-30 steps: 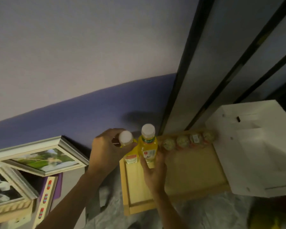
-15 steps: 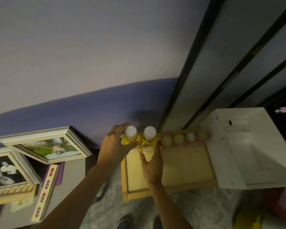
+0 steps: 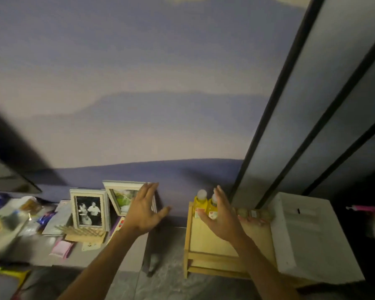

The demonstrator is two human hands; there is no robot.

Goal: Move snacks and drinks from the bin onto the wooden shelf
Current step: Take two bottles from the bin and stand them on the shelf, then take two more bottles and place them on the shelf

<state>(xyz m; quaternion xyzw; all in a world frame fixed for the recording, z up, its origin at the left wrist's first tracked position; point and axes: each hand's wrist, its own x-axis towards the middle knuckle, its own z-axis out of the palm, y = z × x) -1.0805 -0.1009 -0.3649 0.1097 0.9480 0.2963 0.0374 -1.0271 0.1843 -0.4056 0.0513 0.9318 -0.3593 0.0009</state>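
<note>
Grey marbled floor (image 3: pixel 167 280) fills the nearest strip, between a grey bench (image 3: pixel 41 250) on the left and a low wooden shelf (image 3: pixel 206 239) on the right. Two bare forearms reach in from the bottom edge.

The left hand (image 3: pixel 143 211) hovers above the right end of the bench. Its fingers (image 3: pixel 148 189) are straight and spread apart, holding nothing. The right hand (image 3: pixel 223 217) is raised over the wooden shelf, its fingers (image 3: pixel 220 192) also straight and apart, holding nothing. It overlaps the right-hand bottle in view; whether it touches it cannot be told.

Two yellow bottles (image 3: pixel 200 203) with white caps stand upright, side by side and touching, in the far left corner of the wooden shelf. To their right, a row of small round snacks (image 3: pixel 243 212) lines the shelf's far edge, partly hidden by the right hand. A white box (image 3: pixel 305 239) sits at the shelf's right side.

On the bench lie a pink packet (image 3: pixel 62 249) and a slatted wooden rack (image 3: pixel 82 231). Farther back stands a framed black-and-white photograph (image 3: pixel 88 211), with a second frame (image 3: pixel 121 194) tilted beside it. At the far left edge is a pale tub (image 3: pixel 0 234), its contents too blurred to name.

Behind everything rises a wall (image 3: pixel 139 105), pale above a purple band. Tall dark-framed panels (image 3: pixel 312 105) stand at the right.
</note>
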